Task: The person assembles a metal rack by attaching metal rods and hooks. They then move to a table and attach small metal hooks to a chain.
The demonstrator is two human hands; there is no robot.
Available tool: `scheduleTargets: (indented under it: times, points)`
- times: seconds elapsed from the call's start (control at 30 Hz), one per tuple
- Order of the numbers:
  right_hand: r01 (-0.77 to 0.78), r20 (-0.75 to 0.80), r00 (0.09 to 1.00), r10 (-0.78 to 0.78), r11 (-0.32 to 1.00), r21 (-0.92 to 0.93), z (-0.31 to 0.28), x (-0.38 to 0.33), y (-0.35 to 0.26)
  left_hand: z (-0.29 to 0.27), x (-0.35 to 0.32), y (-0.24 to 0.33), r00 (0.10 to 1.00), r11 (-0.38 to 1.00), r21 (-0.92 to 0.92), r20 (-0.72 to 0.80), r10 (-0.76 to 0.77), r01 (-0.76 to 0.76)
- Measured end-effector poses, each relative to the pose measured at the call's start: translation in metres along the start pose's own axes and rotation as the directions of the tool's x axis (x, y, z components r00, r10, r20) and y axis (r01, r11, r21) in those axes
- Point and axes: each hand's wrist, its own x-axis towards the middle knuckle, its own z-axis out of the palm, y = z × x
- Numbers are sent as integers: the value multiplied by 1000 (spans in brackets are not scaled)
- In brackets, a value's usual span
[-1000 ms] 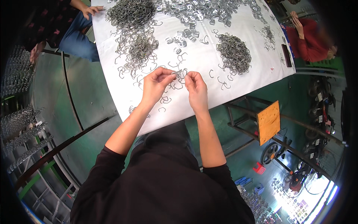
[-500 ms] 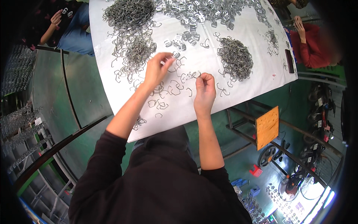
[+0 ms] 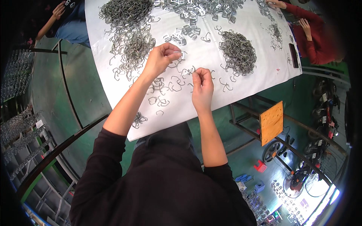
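Note:
My left hand point(image 3: 163, 58) is closed in a pinch on a small silver buckle point(image 3: 182, 55), held just above the white-covered table. To its right, my right hand point(image 3: 203, 83) has thumb and forefinger pressed together on a thin bent wire hook point(image 3: 194, 69). The two hands are a short way apart. Loose bent wire hooks point(image 3: 175, 83) lie on the table below and between them. Beyond my hands is a small group of flat silver buckles point(image 3: 178, 38).
Heaps of wire hooks lie at the far left point(image 3: 126, 15) and to the right point(image 3: 237, 52); a large spread of buckles point(image 3: 196, 9) covers the far side. Co-workers sit at left point(image 3: 73, 28) and right point(image 3: 320, 37). A wooden-topped stool point(image 3: 271, 123) stands right of the table.
My left hand has brought the buckle slightly right and clear of the small group. My right hand has shifted a little left and up with its wire hook. The right co-worker's arm now reaches onto the table.

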Motion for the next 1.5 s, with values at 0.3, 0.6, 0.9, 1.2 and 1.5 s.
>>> scheduleTargets:
  times: [0.3,0.6,0.9,1.2,1.5]
  points:
    - [50,20,999,-48,988,-146,15,-7,-15,5,-61,53,989,989,43,40,140,-141]
    - [-28,59,997,47,957,-288,-2,1,5,-19,-79,50,959,960,91,-87,271,-263]
    - [53,233,959,160,708,-704,4,-3,44,-84,-102,45,924,966,43,-284,256,-255]
    - [263,402,911,94,617,-741,38,-10,40,-121,-132,34,891,984,85,-417,179,-158]
    - [380,503,864,8,645,-663,74,26,53,-128,-159,32,874,989,35,-464,144,-145]
